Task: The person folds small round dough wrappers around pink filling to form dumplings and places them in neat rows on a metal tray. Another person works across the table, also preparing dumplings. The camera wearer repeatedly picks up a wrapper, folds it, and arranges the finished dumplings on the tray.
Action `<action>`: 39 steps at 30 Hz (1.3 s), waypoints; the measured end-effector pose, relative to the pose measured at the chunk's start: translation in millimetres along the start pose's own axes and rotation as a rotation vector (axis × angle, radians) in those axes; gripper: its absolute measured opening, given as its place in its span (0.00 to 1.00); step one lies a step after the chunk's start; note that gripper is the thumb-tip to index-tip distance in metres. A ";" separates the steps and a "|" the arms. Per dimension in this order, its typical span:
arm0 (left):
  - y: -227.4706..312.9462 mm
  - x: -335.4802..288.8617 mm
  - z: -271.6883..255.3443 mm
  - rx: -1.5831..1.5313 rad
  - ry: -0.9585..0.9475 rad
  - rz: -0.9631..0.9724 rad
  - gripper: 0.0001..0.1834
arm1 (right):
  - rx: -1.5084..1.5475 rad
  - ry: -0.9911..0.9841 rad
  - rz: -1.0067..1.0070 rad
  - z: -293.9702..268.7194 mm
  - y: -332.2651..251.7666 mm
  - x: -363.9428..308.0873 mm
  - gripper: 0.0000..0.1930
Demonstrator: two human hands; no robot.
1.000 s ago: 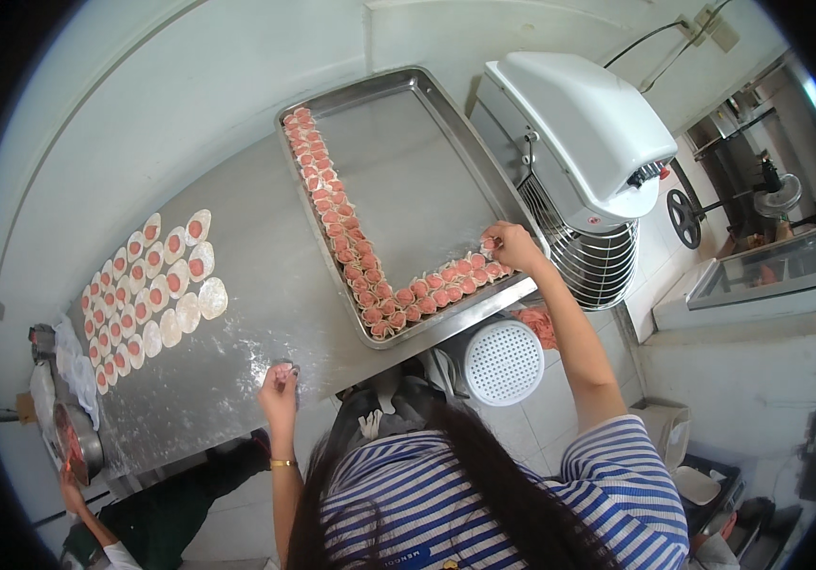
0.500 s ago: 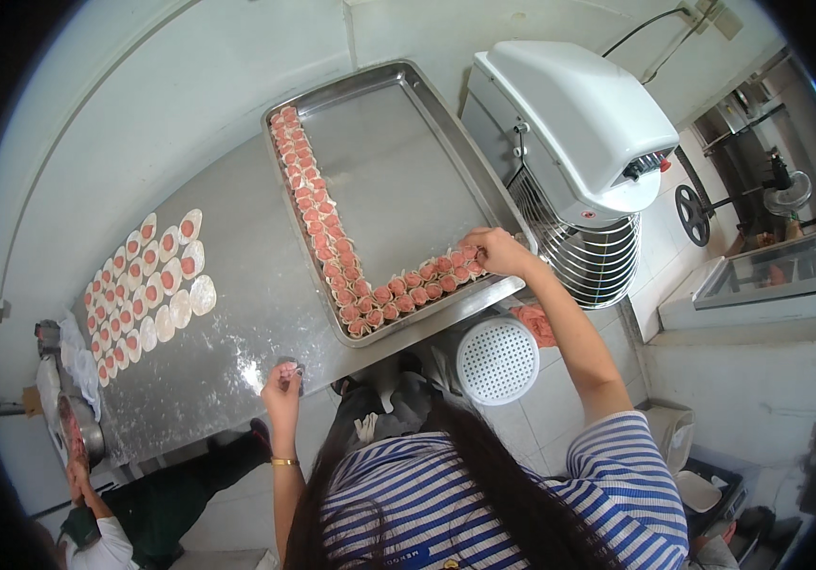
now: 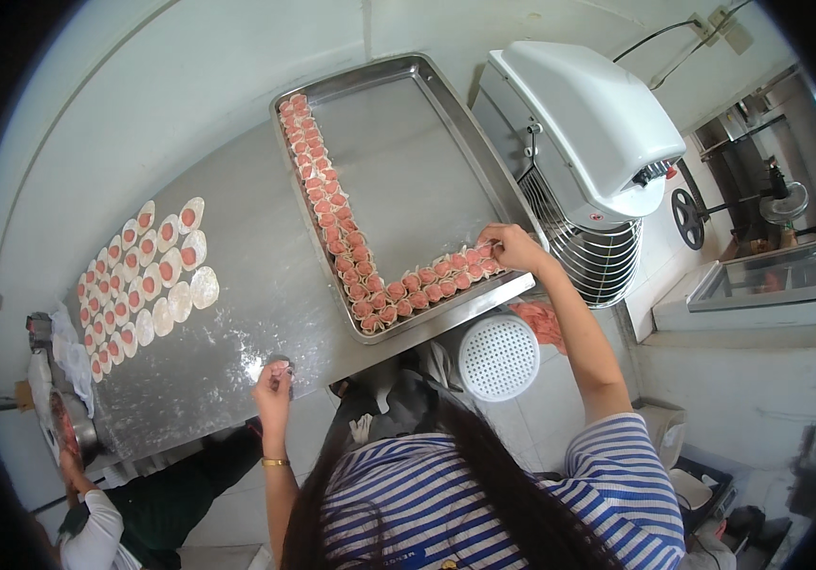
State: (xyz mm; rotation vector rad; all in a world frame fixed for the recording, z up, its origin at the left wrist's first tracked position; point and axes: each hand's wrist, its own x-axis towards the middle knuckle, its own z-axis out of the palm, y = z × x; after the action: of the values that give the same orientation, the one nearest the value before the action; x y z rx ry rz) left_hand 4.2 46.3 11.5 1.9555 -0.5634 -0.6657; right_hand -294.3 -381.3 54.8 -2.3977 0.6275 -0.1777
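My right hand [image 3: 514,251] is at the near right corner of a large metal tray [image 3: 470,133], fingertips pinched on a dumpling at the end of the short row. Open-topped dumplings [image 3: 412,281] with pink filling and pleated pale wrappers line the tray's left side and near edge. My left hand [image 3: 273,388] is held at the table's near edge, fingers closed around a small dark thing I cannot make out. To its left, oval dough wrappers [image 3: 179,302] lie in rows on the floured metal table [image 3: 237,256]; most carry a dab of pink filling [image 3: 167,272].
A white dough mixer [image 3: 584,123] with a wire guard [image 3: 607,256] stands right of the tray. Below the table edge is a white perforated round stool [image 3: 498,359] beside a reddish bundle [image 3: 539,323]. At lower left, another person's hand [image 3: 72,465] reaches into a metal bowl [image 3: 83,435].
The view has shifted slightly. My right hand stays at the end of the near row, and my left hand stays closed by the table edge.
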 end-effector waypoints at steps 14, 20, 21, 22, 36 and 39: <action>-25.5 32.2 -34.8 -0.063 -0.027 0.028 0.07 | -0.009 -0.199 0.213 -4.2 15.8 11.6 0.23; -21.2 35.5 -32.2 -0.039 -0.049 0.052 0.08 | -0.021 -0.164 0.182 -8.4 9.7 14.5 0.20; -20.7 35.9 -31.4 -0.037 -0.053 0.049 0.08 | -0.014 -0.143 0.153 -6.0 16.8 15.4 0.19; -19.8 35.0 -30.1 -0.036 -0.056 0.043 0.08 | -0.009 -0.123 0.123 -6.0 19.8 16.5 0.19; -19.2 24.3 -9.4 -0.040 -0.036 0.021 0.08 | 0.034 -0.189 -0.019 -3.2 33.0 24.1 0.20; -19.6 21.3 -4.4 -0.095 -0.025 0.030 0.07 | 0.028 -0.217 -0.065 -1.9 39.1 23.8 0.20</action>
State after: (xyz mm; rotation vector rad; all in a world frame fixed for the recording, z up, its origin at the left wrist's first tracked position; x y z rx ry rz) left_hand 25.1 44.2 -8.9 1.8489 -0.5650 -0.6867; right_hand -289.3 -420.3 31.3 -2.3706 0.4445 0.0458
